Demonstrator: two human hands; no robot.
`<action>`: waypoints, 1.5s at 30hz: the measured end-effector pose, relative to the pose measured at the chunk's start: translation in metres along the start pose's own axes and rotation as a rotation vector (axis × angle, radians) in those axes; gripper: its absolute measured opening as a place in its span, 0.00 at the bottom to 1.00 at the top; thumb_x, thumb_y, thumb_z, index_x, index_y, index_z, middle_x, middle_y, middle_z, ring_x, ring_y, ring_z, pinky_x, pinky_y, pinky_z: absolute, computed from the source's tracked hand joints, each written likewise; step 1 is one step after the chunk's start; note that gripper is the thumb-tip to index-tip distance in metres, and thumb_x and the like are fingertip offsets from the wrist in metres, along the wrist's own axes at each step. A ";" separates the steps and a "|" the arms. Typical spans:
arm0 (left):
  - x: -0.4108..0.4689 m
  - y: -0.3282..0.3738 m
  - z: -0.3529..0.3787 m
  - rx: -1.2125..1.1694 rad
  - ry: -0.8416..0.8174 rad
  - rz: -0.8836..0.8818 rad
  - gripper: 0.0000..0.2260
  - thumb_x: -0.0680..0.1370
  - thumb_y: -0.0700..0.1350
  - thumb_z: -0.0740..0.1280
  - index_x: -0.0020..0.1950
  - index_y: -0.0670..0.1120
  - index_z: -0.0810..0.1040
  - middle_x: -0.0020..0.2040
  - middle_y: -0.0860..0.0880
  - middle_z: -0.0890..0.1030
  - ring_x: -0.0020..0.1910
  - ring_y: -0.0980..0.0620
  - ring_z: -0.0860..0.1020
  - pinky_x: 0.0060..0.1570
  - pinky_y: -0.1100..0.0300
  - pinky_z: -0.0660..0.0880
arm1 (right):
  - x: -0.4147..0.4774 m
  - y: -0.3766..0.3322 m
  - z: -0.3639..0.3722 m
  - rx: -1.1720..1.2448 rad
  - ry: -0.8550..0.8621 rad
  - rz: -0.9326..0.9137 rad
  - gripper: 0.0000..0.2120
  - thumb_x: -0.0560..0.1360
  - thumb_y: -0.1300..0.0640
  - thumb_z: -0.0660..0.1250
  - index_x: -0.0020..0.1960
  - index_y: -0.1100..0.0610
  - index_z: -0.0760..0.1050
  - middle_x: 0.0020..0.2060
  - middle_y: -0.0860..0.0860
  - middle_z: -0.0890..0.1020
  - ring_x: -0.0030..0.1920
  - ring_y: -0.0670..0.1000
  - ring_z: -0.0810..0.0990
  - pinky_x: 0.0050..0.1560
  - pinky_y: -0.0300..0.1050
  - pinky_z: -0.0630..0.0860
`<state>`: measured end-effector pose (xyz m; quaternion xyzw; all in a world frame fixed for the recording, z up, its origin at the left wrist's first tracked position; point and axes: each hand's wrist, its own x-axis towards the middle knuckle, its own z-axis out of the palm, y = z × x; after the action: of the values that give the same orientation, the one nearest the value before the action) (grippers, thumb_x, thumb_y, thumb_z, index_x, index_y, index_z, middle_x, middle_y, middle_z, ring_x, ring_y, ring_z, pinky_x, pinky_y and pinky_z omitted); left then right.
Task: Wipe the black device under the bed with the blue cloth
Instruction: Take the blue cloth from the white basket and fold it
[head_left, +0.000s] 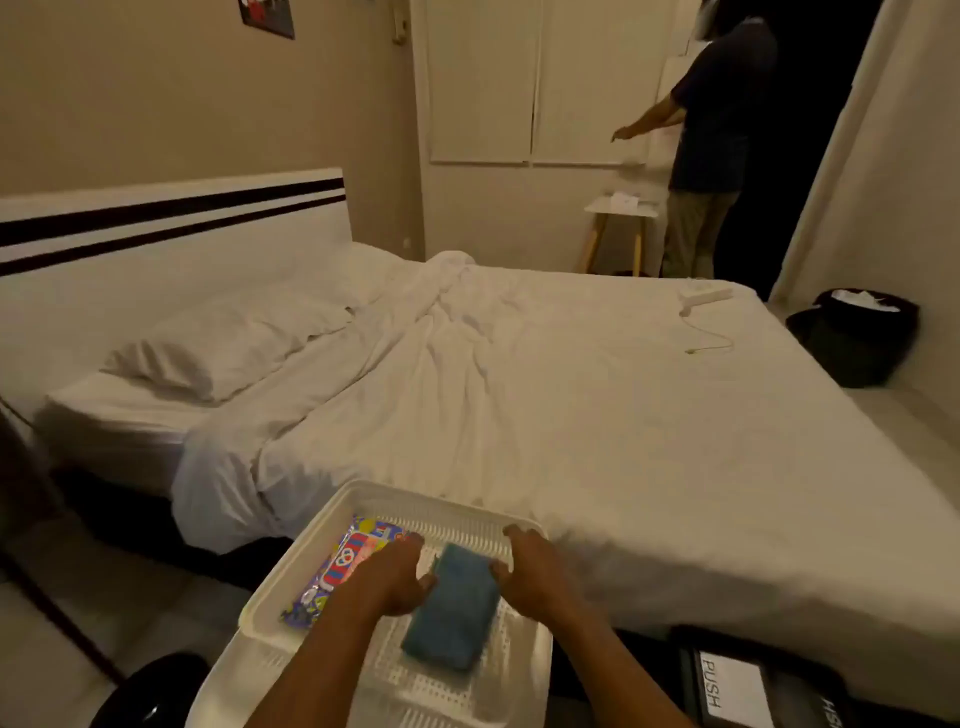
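Note:
A folded blue cloth (454, 608) lies flat in a white perforated plastic tray (395, 499) at the near edge of the bed (571, 405). My left hand (389, 577) rests at the cloth's left edge with its fingers curled and its thumb touching the cloth. My right hand (530, 569) is at the cloth's right side, its thumb by the top corner and its fingers up at the tray's far rim. Neither hand has lifted the cloth. A black object with a white "PUSH" label (737, 680) sits on the floor at the bed's lower right edge, partly cut off.
A colourful packet (337, 566) lies in the tray's left part. A white power strip with a cable (706, 299) is on the bed's far corner. A black bin (857, 338) stands at the right. Another person (717, 145) stands by a small white table (621, 208). A round black object (150, 696) is at the bottom left.

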<state>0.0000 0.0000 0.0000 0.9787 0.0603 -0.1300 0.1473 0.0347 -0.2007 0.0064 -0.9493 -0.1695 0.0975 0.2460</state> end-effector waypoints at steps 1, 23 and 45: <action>0.004 0.001 0.006 0.005 -0.004 0.013 0.31 0.82 0.54 0.59 0.79 0.43 0.53 0.80 0.44 0.58 0.78 0.47 0.58 0.75 0.58 0.54 | 0.004 -0.001 0.007 0.004 -0.022 0.016 0.28 0.79 0.48 0.60 0.75 0.57 0.57 0.71 0.58 0.66 0.69 0.56 0.68 0.66 0.47 0.66; 0.077 -0.022 0.075 -0.425 0.105 -0.189 0.16 0.72 0.55 0.74 0.34 0.49 0.71 0.32 0.53 0.72 0.31 0.59 0.69 0.32 0.62 0.64 | 0.054 0.014 0.053 -0.185 -0.084 0.055 0.15 0.76 0.57 0.64 0.61 0.60 0.72 0.60 0.59 0.75 0.60 0.59 0.74 0.57 0.49 0.73; -0.014 0.079 -0.071 -0.788 0.186 0.245 0.07 0.73 0.39 0.73 0.48 0.40 0.78 0.43 0.46 0.82 0.42 0.53 0.80 0.38 0.67 0.76 | -0.014 -0.018 -0.163 0.156 -0.008 -0.190 0.12 0.71 0.65 0.69 0.49 0.51 0.72 0.50 0.52 0.77 0.50 0.54 0.78 0.50 0.45 0.78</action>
<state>0.0158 -0.0546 0.0905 0.8549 0.0017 0.0104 0.5187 0.0604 -0.2621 0.1571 -0.9065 -0.2516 0.0905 0.3267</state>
